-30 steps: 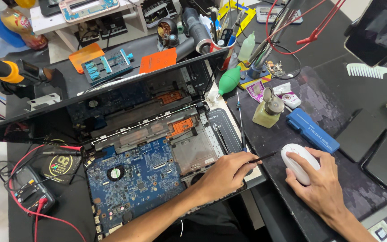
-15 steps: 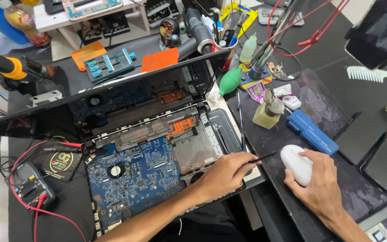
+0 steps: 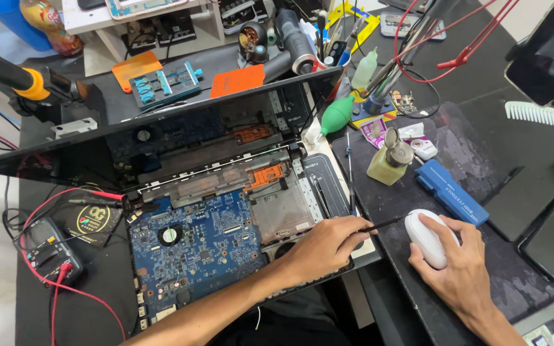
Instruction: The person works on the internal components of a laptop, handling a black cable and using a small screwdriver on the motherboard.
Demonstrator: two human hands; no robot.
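Observation:
An opened laptop (image 3: 213, 211) lies in front of me with its blue motherboard (image 3: 193, 250) bare and its dark screen (image 3: 161, 138) tilted back. My left hand (image 3: 325, 247) rests on the laptop's lower right corner and pinches a thin black tool (image 3: 383, 224) whose tip points right toward the mouse. My right hand (image 3: 456, 269) lies on a white computer mouse (image 3: 426, 238) on the dark mat (image 3: 482, 166).
A multimeter (image 3: 46, 250) with red leads sits at the left. On the mat stand a yellowish liquid bottle (image 3: 389, 160), a blue case (image 3: 450, 192), a green squeeze bulb (image 3: 338, 115) and a white comb (image 3: 540, 114). Tools and parts crowd the back edge.
My view has shifted slightly. Both hands stay about where they were, the right one still on the mouse.

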